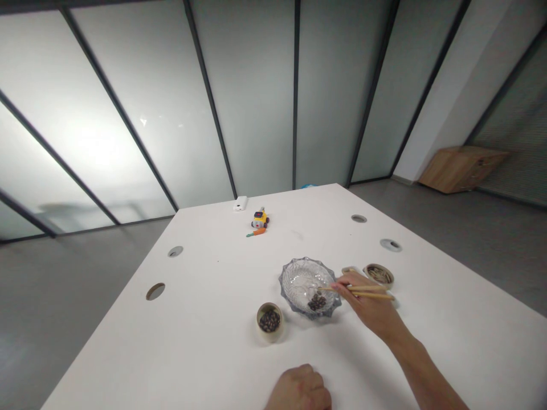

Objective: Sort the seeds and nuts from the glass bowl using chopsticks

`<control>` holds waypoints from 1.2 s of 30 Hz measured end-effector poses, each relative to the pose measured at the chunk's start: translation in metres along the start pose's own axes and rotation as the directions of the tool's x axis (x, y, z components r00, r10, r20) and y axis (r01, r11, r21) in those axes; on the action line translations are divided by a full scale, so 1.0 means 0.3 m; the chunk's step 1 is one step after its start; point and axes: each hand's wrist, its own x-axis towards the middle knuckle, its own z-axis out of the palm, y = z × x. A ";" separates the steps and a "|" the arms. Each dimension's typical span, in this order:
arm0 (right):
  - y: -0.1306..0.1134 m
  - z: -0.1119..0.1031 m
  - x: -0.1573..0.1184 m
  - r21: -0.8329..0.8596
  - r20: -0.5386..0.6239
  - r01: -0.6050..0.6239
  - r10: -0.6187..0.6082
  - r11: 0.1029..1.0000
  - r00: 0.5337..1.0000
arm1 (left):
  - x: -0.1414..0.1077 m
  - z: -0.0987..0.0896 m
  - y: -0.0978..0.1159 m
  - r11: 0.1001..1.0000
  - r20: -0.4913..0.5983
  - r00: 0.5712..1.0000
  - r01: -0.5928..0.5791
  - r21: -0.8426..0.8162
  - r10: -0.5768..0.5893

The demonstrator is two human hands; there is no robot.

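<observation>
A: Head view. Report the right hand.

B: The right hand (363,299) sits right of centre in the lower half of the frame, forearm running off the lower right edge. Its fingers are closed around a pair of chopsticks (356,291). The sticks lie near level, tips pointing left over the rim of the glass bowl (299,279).

A: Contents of the bowl?

B: A small pile of dark beans (317,302) lies at its lower right inside. The chopstick tips end just above that pile. Whether they touch a bean cannot be told.

A: Left hand?

B: The left hand (299,390) rests on the table (213,341) at the bottom edge, centre of the frame. Its fingers are curled into a loose fist. It holds nothing visible.

A: Other containers?

B: One small cup (269,322) stands just lower left of the bowl, apart from it, holding dark beans. A second cup (378,275) stands right of the bowl, just above the right hand, holding paler pieces too small to identify.

A: Remaining items?

B: A toy car (260,218) with a small carrot (256,232) beside it sits above the bowl, well apart. A white device (240,203) lies at the far table edge. Round cable holes show on both sides of the table. A wooden cabinet (461,168) stands at the right of the frame, against the wall.
</observation>
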 end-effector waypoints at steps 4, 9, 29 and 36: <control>-0.012 -0.008 0.002 -0.034 0.011 -0.002 0.003 0.999 1.000 | 0.003 -0.013 0.000 1.000 0.022 1.000 0.007 -0.014 -0.007; -0.029 -0.011 0.008 -0.064 0.046 0.016 -0.013 0.998 0.999 | 0.005 -0.031 0.002 0.999 0.035 0.999 0.016 -0.032 -0.015; -0.020 -0.029 0.008 0.028 0.100 -0.030 0.027 0.999 0.995 | 0.005 -0.048 0.007 0.998 0.090 0.996 0.031 -0.046 -0.026; -0.016 -0.035 -0.003 0.017 0.111 -0.005 0.003 1.000 0.994 | 0.014 -0.071 0.011 0.998 0.081 0.996 0.038 -0.048 -0.034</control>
